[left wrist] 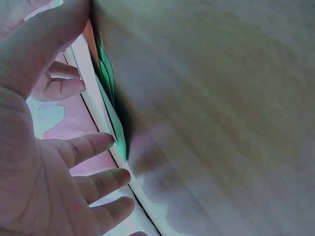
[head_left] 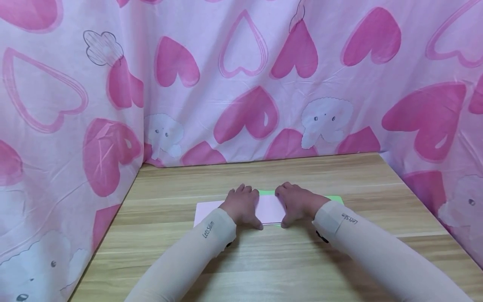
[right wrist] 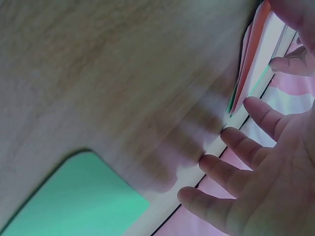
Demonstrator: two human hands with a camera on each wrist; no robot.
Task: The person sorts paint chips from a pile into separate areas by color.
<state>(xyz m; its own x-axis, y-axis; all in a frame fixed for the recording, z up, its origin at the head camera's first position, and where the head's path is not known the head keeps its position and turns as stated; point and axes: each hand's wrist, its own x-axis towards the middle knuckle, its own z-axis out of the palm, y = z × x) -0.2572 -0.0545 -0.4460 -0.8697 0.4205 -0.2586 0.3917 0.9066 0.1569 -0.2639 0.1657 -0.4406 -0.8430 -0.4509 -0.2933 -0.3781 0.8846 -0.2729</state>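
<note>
A small stack of coloured paper (head_left: 270, 209), pink on top, lies between the two hands over the table. My left hand (head_left: 241, 204) grips its left end, with the thumb at the near edge and the fingers at the far edge. The right hand (head_left: 296, 203) holds the other end the same way. Green edges show in the left wrist view, and an orange sheet (right wrist: 252, 54) shows in the right wrist view. A pink sheet (head_left: 206, 208) lies by the left hand. Flat on the table beyond the right wrist is a green sheet (right wrist: 83, 196).
The wood-grain table (head_left: 264, 268) extends around the hands. A pink curtain (head_left: 241, 84) printed with hearts hangs along the table's back, left and right sides.
</note>
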